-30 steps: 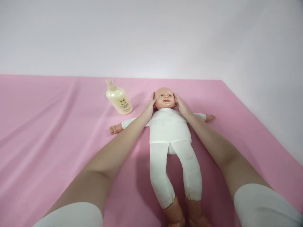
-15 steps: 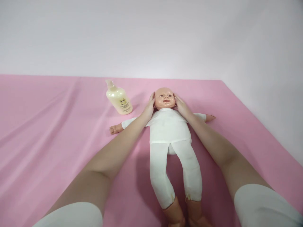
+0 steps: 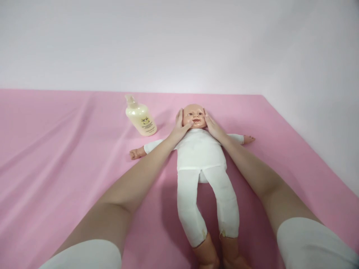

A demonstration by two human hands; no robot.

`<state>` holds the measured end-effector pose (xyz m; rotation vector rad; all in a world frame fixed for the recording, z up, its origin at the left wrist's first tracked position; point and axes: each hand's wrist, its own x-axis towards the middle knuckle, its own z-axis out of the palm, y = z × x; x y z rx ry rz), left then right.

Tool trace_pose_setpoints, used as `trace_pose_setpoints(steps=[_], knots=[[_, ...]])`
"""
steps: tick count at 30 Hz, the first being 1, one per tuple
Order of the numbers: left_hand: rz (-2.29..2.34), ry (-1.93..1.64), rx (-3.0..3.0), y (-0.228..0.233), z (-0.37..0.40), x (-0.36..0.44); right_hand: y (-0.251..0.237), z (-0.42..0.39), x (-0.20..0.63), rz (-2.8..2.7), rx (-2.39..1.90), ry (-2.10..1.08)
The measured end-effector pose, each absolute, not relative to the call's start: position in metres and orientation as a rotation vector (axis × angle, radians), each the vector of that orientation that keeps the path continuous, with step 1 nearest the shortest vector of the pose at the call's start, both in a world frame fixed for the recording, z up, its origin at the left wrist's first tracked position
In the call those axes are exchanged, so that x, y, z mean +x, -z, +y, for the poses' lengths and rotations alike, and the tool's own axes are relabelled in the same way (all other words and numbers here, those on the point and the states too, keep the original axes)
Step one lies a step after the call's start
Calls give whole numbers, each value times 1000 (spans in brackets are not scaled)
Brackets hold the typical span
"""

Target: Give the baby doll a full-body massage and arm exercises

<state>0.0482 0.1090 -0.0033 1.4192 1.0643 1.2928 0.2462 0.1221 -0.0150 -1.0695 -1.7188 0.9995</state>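
A baby doll (image 3: 202,151) lies on its back in a white cloth suit, its arms spread and its head toward the far edge. My left hand (image 3: 181,125) cups the side of the doll's head at the left, fingers along the temple and thumb laid across the chin near the mouth. From the other side, my right hand (image 3: 213,127) holds the cheek, fingers stretched along the head. Between them the two palms clasp the head. Parts of the fingers are hidden behind it.
A pump bottle (image 3: 142,119) of pale yellow liquid stands left of the doll's head, beyond its outstretched arm. Pink cloth (image 3: 70,168) with some creases covers the table, whose far and right edges show. A plain white wall or backdrop (image 3: 168,45) rises behind.
My left thumb has come over onto the doll's chin. The right hand has shifted slightly inward on the cheek. Doll and bottle stay in place.
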Motion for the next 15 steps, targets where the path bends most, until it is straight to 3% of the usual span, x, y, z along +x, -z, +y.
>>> trace_pose_setpoints(steps=[15], knots=[[944,-1321,1671,-14,94,46,-5,105,243,-1850,-1000,-740]])
